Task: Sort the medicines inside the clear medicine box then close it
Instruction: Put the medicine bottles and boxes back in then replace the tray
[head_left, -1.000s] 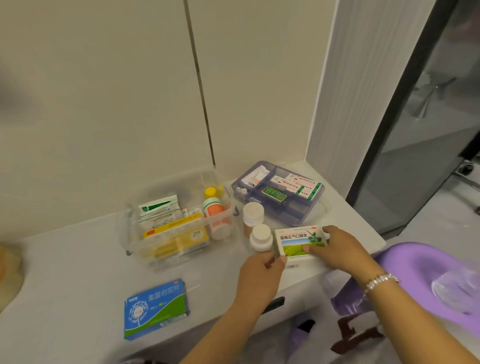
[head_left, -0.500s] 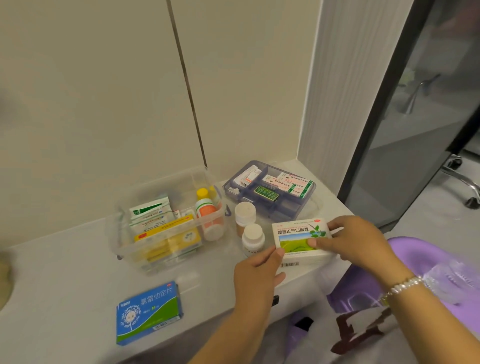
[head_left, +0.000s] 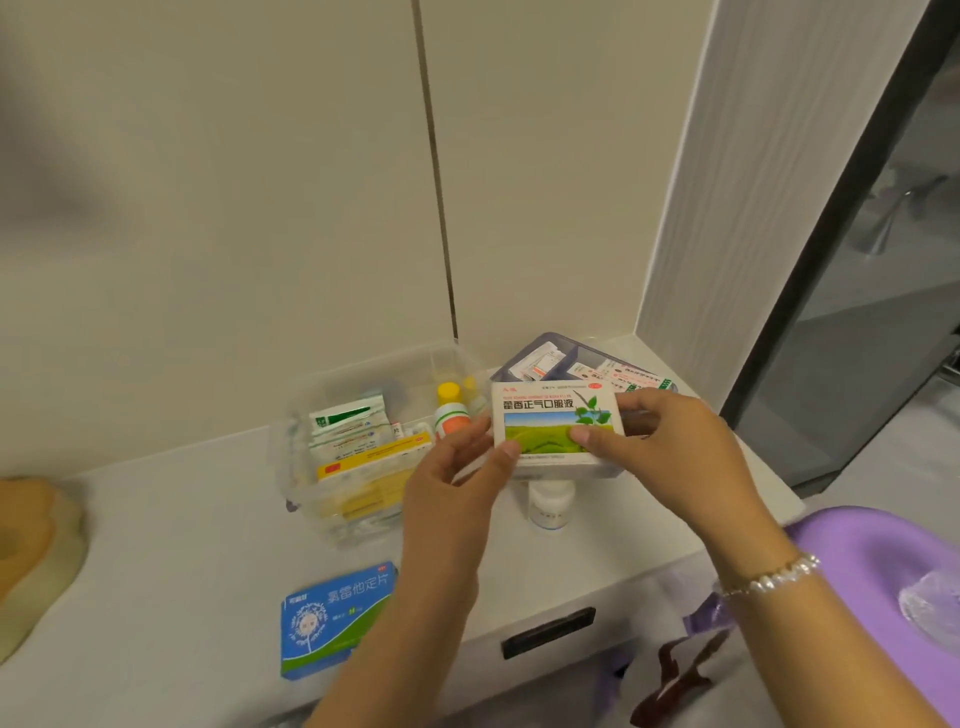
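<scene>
Both hands hold a white medicine box with a green field picture (head_left: 550, 423) in the air above the counter. My left hand (head_left: 457, 488) grips its lower left corner; my right hand (head_left: 670, 447) grips its right side. The clear medicine box (head_left: 332, 499) stands open just to the left, holding several packets and a yellow-capped orange bottle (head_left: 451, 415). Behind the held box lies a purple-tinted divided tray (head_left: 571, 358) with small packets. A white bottle (head_left: 549, 506) stands below the held box, partly hidden. A blue and green medicine box (head_left: 332, 618) lies flat near the counter's front edge.
The white counter (head_left: 182, 571) ends at a wall behind and a grey panel on the right. A drawer handle slot (head_left: 548, 631) is in the counter front. A purple seat (head_left: 883, 571) is at lower right. A tan object (head_left: 31, 545) sits at the left edge.
The white box with the field picture has been lifted off the counter and brought up and left toward the clear box. My left hand has taken hold of it too.
</scene>
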